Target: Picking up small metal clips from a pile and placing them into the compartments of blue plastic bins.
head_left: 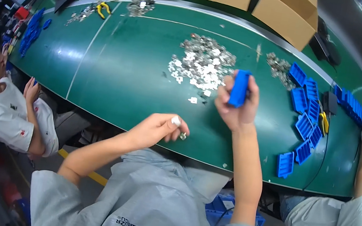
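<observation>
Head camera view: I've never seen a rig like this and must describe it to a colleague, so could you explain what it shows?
There is no machine here: one person works with bare hands. The single picture comes from a wide fisheye camera on their head, looking down, so straight edges bend. The right hand holds a blue plastic piece. A small metallic piece shows at the fingertips of the left hand; whether it is pinched is unclear. On the green table lie a pile of small metal parts in the middle and blue trays to the right. Co-workers flank the table.
</observation>
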Available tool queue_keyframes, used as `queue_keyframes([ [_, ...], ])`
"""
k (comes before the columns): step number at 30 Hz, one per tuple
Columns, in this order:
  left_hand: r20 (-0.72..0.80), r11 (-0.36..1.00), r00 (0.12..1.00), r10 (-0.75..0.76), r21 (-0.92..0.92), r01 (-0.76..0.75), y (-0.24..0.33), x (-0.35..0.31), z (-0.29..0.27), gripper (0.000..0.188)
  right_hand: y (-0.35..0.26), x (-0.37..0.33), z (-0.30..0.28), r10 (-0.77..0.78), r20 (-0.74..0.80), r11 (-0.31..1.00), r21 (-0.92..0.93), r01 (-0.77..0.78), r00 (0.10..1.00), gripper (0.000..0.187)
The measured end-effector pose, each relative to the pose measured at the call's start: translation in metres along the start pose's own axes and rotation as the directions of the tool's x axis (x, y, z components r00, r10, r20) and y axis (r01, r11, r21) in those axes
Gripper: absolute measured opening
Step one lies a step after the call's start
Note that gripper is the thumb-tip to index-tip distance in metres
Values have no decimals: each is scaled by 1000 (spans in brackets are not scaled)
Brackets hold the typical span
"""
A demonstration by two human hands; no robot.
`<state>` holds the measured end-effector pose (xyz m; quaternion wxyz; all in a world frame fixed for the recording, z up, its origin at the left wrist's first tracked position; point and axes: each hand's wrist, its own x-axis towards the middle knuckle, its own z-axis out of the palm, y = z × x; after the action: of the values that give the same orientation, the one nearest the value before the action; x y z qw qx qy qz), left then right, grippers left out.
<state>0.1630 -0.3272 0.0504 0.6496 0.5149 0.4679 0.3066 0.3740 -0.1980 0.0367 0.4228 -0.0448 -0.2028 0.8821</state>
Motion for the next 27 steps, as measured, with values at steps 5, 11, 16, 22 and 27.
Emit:
queue_keyframes([
  [5, 259, 667, 949, 178, -741, 77, -1, -5, 31, 40, -8, -2, -15, -122, -241, 992, 8, 128, 963, 32],
  [11, 352, 757, 881, 316, -654, -10, 10, -15, 35, 43, -2, 3, -18, -104, -289, 995, -24, 102, 952, 32],
  [16, 231, 910, 923, 309, -355, -215, 11, -20, 31, 42, 2, 10, -20, -96, -324, 995, -61, 80, 941, 40],
  [22, 180, 931, 940, 289, -283, -232, 10, -22, 34, 42, 0, 8, -22, -99, -337, 993, -94, 72, 936, 39],
  [27, 49, 958, 987, 152, -253, -135, 10, -25, 32, 43, 2, 7, -22, -95, -351, 994, -87, 68, 932, 38],
])
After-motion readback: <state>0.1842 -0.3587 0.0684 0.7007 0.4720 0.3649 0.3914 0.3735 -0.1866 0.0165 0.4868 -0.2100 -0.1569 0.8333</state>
